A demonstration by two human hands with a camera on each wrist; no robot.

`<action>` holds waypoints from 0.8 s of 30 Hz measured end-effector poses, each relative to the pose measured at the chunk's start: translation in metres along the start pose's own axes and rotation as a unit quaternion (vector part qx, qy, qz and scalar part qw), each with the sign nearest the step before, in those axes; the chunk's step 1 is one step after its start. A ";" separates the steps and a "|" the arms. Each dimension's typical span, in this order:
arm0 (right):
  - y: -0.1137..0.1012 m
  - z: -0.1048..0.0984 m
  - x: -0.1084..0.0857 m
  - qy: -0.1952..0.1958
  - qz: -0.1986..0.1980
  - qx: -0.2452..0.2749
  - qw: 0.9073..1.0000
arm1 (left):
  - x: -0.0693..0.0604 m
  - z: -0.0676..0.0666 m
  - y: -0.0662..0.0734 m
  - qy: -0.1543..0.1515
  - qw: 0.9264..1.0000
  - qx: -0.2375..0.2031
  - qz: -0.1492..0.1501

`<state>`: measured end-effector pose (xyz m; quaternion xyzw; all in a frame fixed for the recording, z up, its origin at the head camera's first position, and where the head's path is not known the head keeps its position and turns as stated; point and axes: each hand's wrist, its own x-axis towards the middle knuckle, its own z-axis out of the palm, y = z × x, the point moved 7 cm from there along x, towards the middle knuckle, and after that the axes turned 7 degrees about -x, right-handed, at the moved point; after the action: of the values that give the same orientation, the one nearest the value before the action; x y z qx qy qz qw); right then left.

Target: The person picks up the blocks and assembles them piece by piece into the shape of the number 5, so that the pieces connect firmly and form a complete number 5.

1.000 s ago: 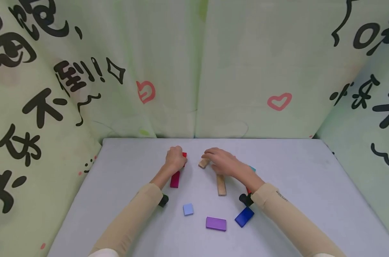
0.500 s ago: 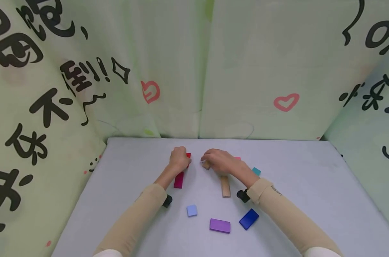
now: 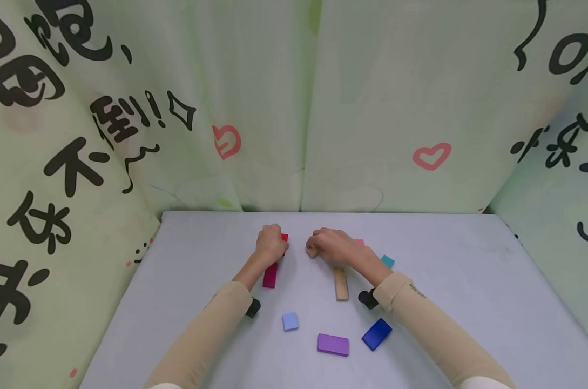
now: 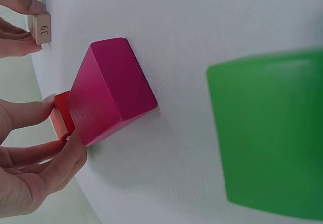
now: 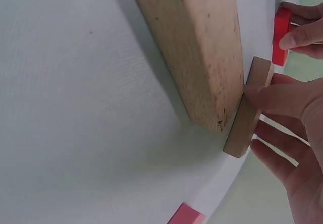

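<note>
My left hand [image 3: 270, 242] pinches a red block [image 4: 61, 115] between thumb and fingers near the table's far side. Just on the near side of it lies a magenta block [image 3: 270, 275], close to my fingertips in the left wrist view. With thumb and fingers, my right hand [image 3: 335, 246] grips a short natural-wood block [image 5: 247, 110]; its end bears the number 39 in the left wrist view. A longer wooden block [image 3: 341, 284] lies on the near side of that hand, its far end close to the gripped block. In the head view, my hands partly cover both held blocks.
Nearer me on the white table [image 3: 201, 237] lie a light blue block [image 3: 290, 322], a purple block [image 3: 333, 344] and a dark blue block [image 3: 377, 334]. Teal [image 3: 387, 261] and pink [image 3: 359, 241] blocks sit around my right forearm. A green block [image 4: 272, 133] fills the left wrist view's right side.
My right hand's fingers have come down and closed around the short wooden block. The left hand stays at the red block. The head view has shifted slightly.
</note>
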<state>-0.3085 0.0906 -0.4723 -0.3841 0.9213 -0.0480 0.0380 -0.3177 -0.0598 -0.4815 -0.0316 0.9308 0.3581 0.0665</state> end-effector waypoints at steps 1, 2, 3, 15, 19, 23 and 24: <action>0.000 0.000 0.000 0.000 0.001 0.002 1.000 | 0.000 0.000 0.000 0.000 1.000 0.000 0.000; 0.001 0.000 0.000 0.003 0.001 0.002 1.000 | -0.001 0.000 -0.001 -0.001 1.000 0.001 0.000; 0.001 0.000 0.000 0.006 0.001 0.002 1.000 | -0.001 0.000 -0.001 -0.002 1.000 0.000 -0.001; 0.007 0.000 0.006 0.033 0.020 -0.016 0.999 | -0.001 -0.001 0.000 -0.001 1.000 -0.004 0.000; 0.008 0.002 0.010 0.028 0.025 -0.016 0.999 | -0.002 0.000 -0.001 -0.002 1.000 -0.007 -0.006; 0.009 -0.001 0.012 0.026 0.037 -0.009 0.999 | -0.002 -0.001 -0.001 -0.002 1.000 -0.011 -0.005; 0.010 -0.001 0.013 0.025 0.039 -0.007 0.999 | -0.002 -0.001 0.000 -0.002 1.000 -0.011 -0.004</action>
<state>-0.3244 0.0881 -0.4725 -0.3471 0.9364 -0.0496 0.0135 -0.3157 -0.0607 -0.4807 -0.0356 0.9264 0.3685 0.0694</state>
